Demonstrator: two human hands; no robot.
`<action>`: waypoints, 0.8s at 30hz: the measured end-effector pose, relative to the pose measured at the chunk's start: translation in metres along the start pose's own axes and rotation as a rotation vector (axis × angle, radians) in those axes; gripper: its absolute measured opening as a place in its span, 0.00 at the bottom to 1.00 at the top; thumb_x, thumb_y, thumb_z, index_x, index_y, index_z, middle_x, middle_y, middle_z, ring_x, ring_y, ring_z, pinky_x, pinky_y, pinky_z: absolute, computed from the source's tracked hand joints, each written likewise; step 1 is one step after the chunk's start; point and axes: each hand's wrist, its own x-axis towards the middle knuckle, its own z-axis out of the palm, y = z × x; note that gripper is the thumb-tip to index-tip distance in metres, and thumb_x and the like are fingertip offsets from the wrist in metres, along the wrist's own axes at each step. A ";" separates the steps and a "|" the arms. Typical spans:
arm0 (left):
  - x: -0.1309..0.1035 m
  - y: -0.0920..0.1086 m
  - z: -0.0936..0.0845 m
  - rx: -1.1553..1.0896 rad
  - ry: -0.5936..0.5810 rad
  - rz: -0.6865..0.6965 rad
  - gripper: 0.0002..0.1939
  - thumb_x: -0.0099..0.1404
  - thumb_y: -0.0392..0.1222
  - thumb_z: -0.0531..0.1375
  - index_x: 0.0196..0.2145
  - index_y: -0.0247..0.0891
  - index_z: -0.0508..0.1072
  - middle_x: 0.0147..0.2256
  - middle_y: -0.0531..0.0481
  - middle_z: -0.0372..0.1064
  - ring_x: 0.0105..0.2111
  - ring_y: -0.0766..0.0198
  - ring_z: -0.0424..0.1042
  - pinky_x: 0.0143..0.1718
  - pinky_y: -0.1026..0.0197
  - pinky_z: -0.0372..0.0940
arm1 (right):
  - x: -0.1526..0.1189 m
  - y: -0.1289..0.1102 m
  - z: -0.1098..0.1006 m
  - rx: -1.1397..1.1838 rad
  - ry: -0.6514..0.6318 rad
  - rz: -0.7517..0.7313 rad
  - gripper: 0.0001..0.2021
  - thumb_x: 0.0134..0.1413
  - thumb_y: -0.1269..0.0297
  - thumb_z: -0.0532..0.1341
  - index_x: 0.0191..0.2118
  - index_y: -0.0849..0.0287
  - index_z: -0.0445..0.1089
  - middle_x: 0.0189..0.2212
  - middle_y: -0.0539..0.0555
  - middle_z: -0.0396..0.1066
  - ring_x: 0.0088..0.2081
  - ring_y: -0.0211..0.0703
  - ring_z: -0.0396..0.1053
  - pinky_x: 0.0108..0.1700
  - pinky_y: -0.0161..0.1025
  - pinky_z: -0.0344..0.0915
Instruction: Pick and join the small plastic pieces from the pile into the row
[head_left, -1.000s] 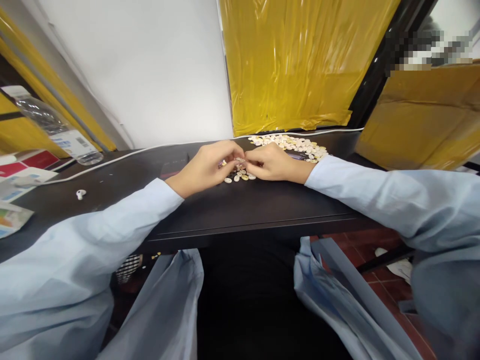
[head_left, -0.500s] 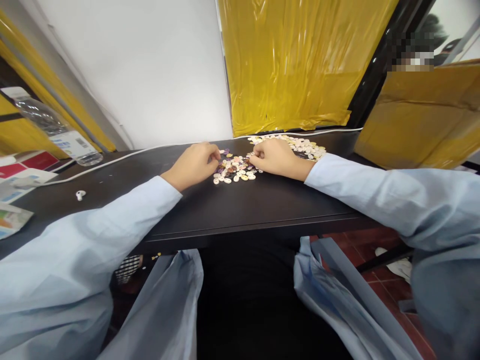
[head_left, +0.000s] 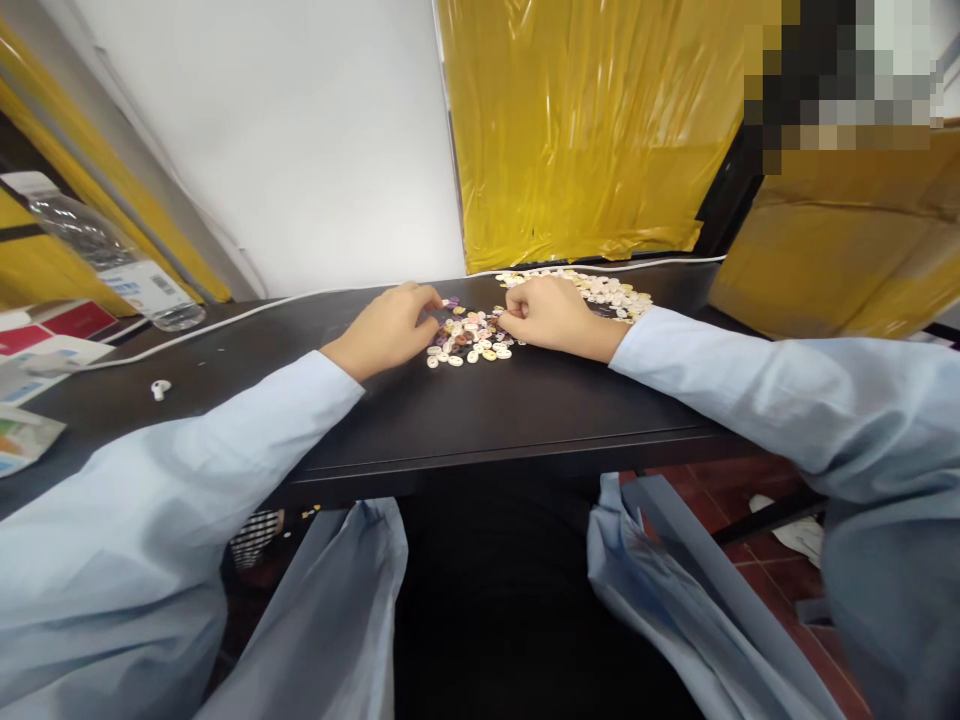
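Note:
A loose pile of small oval buttons (head_left: 472, 338), mostly white with some yellow, pink, brown and purple, lies on the dark table between my hands. My left hand (head_left: 391, 328) is at the pile's left edge, its thumb and forefinger apart with nothing visible between them. At the right edge, my right hand (head_left: 553, 314) is closed, fingers curled and thumb pressed in. Whatever its fingertips hold is hidden. Behind that hand, a second spread of pale buttons (head_left: 611, 292) reaches toward the wall.
A white cable (head_left: 300, 297) runs along the back of the table (head_left: 480, 410). To the left are a plastic bottle (head_left: 142, 280), a white earbud (head_left: 160, 389) and some packets (head_left: 26, 440). A cardboard box (head_left: 840, 230) stands at right; behind it, a person is partly visible.
The thumb and forefinger of my left hand have spread slightly farther apart. My right hand stays almost in place, and the button piles look the same.

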 end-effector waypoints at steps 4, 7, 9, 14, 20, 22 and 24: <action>0.000 -0.007 0.004 0.065 -0.093 -0.001 0.26 0.68 0.43 0.49 0.60 0.31 0.69 0.58 0.36 0.69 0.58 0.47 0.67 0.61 0.45 0.61 | 0.000 0.000 0.001 0.012 0.012 -0.023 0.09 0.51 0.62 0.60 0.23 0.59 0.69 0.22 0.51 0.69 0.26 0.40 0.59 0.31 0.38 0.48; 0.000 -0.009 0.006 0.088 -0.163 0.003 0.29 0.70 0.44 0.47 0.63 0.30 0.65 0.61 0.37 0.66 0.60 0.47 0.65 0.63 0.46 0.59 | 0.000 0.000 0.002 0.019 0.017 -0.028 0.09 0.51 0.62 0.60 0.23 0.59 0.68 0.22 0.51 0.69 0.27 0.40 0.59 0.32 0.37 0.48; 0.001 -0.008 0.006 0.083 -0.165 0.021 0.29 0.70 0.44 0.45 0.64 0.30 0.65 0.61 0.38 0.66 0.60 0.48 0.66 0.64 0.47 0.59 | 0.000 0.000 0.003 0.022 0.013 -0.029 0.09 0.51 0.63 0.59 0.23 0.59 0.69 0.22 0.51 0.69 0.27 0.40 0.59 0.32 0.37 0.48; 0.005 -0.006 0.007 0.100 -0.213 0.012 0.30 0.72 0.45 0.44 0.66 0.33 0.64 0.64 0.42 0.64 0.63 0.50 0.63 0.66 0.50 0.56 | -0.001 0.001 0.003 0.046 -0.003 -0.050 0.09 0.50 0.63 0.59 0.23 0.59 0.68 0.22 0.51 0.68 0.26 0.39 0.58 0.32 0.38 0.48; 0.006 -0.008 0.007 0.107 -0.230 -0.045 0.30 0.72 0.46 0.44 0.65 0.33 0.66 0.61 0.39 0.67 0.59 0.47 0.68 0.62 0.48 0.61 | -0.001 0.002 0.004 0.055 0.003 -0.067 0.09 0.50 0.64 0.58 0.22 0.59 0.67 0.21 0.51 0.67 0.25 0.39 0.57 0.31 0.38 0.47; 0.007 -0.010 0.007 0.119 -0.182 -0.029 0.29 0.71 0.45 0.45 0.63 0.31 0.68 0.60 0.38 0.68 0.59 0.48 0.68 0.62 0.49 0.61 | -0.001 0.002 0.004 0.049 0.005 -0.063 0.09 0.50 0.63 0.59 0.22 0.59 0.66 0.21 0.51 0.67 0.25 0.39 0.57 0.31 0.38 0.47; 0.008 -0.013 0.009 0.132 -0.139 -0.042 0.27 0.71 0.45 0.47 0.61 0.33 0.70 0.58 0.40 0.69 0.58 0.49 0.69 0.61 0.50 0.62 | -0.001 0.001 0.004 0.047 -0.004 -0.062 0.09 0.50 0.63 0.59 0.22 0.59 0.66 0.21 0.51 0.67 0.25 0.39 0.56 0.31 0.38 0.47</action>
